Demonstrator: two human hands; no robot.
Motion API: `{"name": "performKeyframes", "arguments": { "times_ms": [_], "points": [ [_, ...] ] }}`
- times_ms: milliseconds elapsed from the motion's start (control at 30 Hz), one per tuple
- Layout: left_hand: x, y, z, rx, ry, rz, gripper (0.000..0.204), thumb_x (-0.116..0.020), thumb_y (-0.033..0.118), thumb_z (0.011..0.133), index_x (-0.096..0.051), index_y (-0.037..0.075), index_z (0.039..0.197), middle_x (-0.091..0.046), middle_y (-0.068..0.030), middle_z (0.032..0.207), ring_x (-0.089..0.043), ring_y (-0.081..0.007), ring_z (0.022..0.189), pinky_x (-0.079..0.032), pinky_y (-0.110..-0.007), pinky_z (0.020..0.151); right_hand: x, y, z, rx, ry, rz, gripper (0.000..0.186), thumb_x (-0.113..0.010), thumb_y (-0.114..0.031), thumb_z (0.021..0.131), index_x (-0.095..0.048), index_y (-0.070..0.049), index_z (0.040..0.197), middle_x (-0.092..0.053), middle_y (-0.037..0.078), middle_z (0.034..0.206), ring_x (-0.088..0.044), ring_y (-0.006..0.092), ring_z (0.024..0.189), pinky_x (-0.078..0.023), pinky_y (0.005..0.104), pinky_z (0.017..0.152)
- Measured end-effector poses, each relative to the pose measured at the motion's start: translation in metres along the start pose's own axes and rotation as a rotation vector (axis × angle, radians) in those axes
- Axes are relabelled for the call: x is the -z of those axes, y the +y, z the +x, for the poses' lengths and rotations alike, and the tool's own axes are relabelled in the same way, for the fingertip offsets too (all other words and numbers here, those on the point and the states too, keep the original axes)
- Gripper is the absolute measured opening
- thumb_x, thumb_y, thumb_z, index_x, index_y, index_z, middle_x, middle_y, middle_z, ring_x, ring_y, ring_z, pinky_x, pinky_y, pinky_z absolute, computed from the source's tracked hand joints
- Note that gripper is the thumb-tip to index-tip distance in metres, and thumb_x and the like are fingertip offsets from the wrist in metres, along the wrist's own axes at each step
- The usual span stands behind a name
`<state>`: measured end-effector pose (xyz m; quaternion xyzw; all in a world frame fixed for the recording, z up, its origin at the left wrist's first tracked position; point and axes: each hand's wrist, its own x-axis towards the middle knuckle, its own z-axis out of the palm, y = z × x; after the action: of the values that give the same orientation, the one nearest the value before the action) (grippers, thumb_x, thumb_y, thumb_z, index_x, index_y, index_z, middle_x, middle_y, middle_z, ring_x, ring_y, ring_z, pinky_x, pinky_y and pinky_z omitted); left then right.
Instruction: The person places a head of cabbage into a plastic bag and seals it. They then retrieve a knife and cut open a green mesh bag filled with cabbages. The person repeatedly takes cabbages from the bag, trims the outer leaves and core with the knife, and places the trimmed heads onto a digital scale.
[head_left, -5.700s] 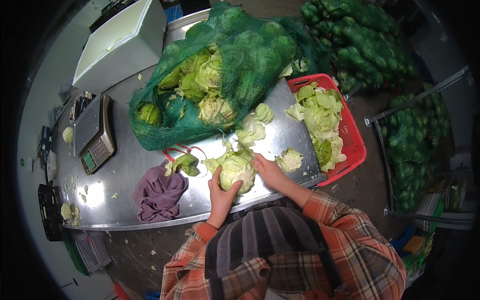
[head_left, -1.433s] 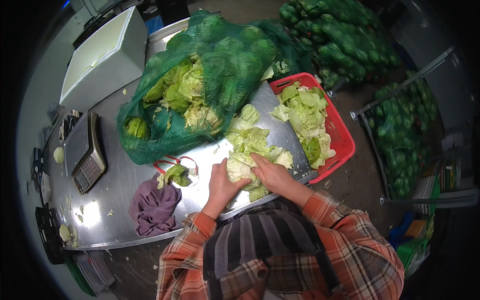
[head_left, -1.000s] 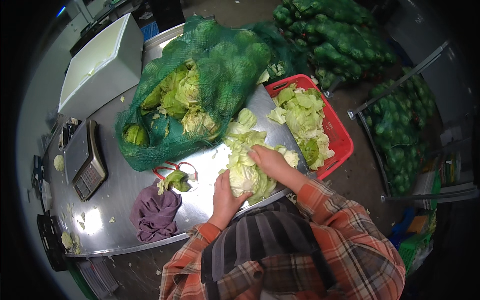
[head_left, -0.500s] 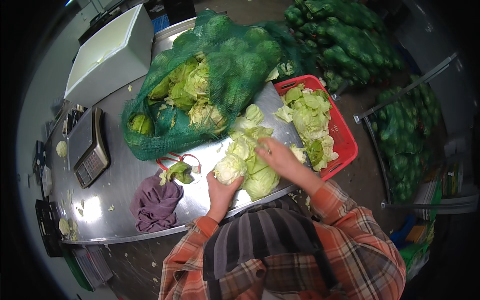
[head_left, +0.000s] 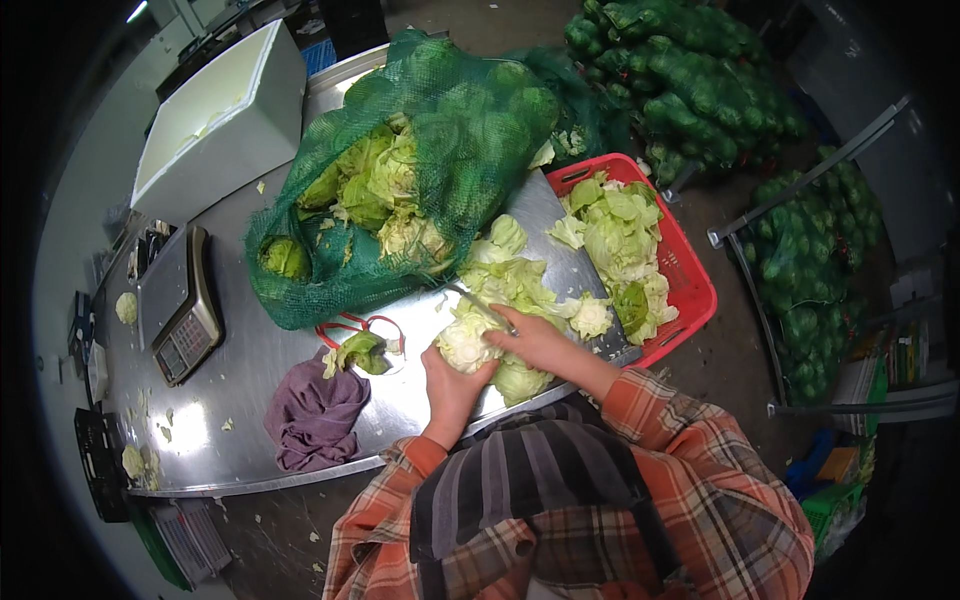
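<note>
My left hand (head_left: 456, 390) cups a pale, trimmed lettuce head (head_left: 464, 342) over the metal table's front edge. My right hand (head_left: 535, 345) is closed round a knife (head_left: 484, 308), its narrow blade slanting across the top of the head. Loose pale-green leaves (head_left: 525, 282) lie just beyond both hands. Below my right hand, a smooth pale-green head (head_left: 520, 382) rests against the leaves. A whitish leafy piece (head_left: 591, 318) sits to the right of my right hand. My fingers partly cover the knife's handle.
A green mesh sack (head_left: 470, 120) of heads lies open at the back. A red crate (head_left: 690, 270) of leaves stands at right. On the left are a purple cloth (head_left: 315, 410), a scale (head_left: 185, 310) and a white foam box (head_left: 225, 130). More full sacks (head_left: 700, 90) lie behind.
My right hand has come down and left from above the leaves to the lettuce head, where the knife blade now shows. My left hand keeps holding the head, slightly shifted.
</note>
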<state>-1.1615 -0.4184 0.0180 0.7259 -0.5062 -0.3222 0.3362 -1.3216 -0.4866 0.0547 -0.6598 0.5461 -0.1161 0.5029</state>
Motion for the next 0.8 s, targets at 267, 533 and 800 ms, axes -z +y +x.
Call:
{"name": "performKeyframes", "arguments": {
  "times_ms": [267,533,800],
  "points": [
    [0.025,-0.044,-0.002,-0.132,-0.046,0.066,0.102,-0.086,0.031,0.056,-0.029,-0.004,0.134,-0.043,-0.0216,0.120,-0.046,-0.0320,0.115,-0.039,-0.039,0.097,-0.019,0.029,0.013,-0.046,0.052,0.292,0.036,-0.065,-0.029,0.082,-0.055,0.000,0.102,-0.055,0.008,0.059,-0.051,0.0159,0.040,-0.041,0.0306,0.038],
    [0.047,-0.060,0.011,0.206,-0.334,-1.210,0.077,-0.072,0.021,0.076,-0.030,0.006,0.139,-0.044,-0.0128,0.133,-0.043,-0.0272,0.124,-0.035,-0.039,0.104,0.010,0.047,0.030,-0.244,0.239,0.192,0.059,-0.066,-0.033,0.080,-0.050,0.007,0.120,-0.058,0.010,0.065,-0.053,0.0169,0.045,-0.044,0.0299,0.040],
    [0.056,-0.029,0.006,0.472,-0.543,-1.707,0.087,-0.037,0.075,0.079,-0.030,0.013,0.141,-0.038,-0.0169,0.140,-0.039,-0.0445,0.124,-0.038,-0.057,0.098,0.042,0.024,0.011,0.426,0.616,-0.276,0.035,-0.057,-0.012,0.087,-0.052,0.007,0.115,-0.055,0.025,0.117,-0.055,0.0367,0.108,-0.045,0.0373,0.093]
  ]
}}
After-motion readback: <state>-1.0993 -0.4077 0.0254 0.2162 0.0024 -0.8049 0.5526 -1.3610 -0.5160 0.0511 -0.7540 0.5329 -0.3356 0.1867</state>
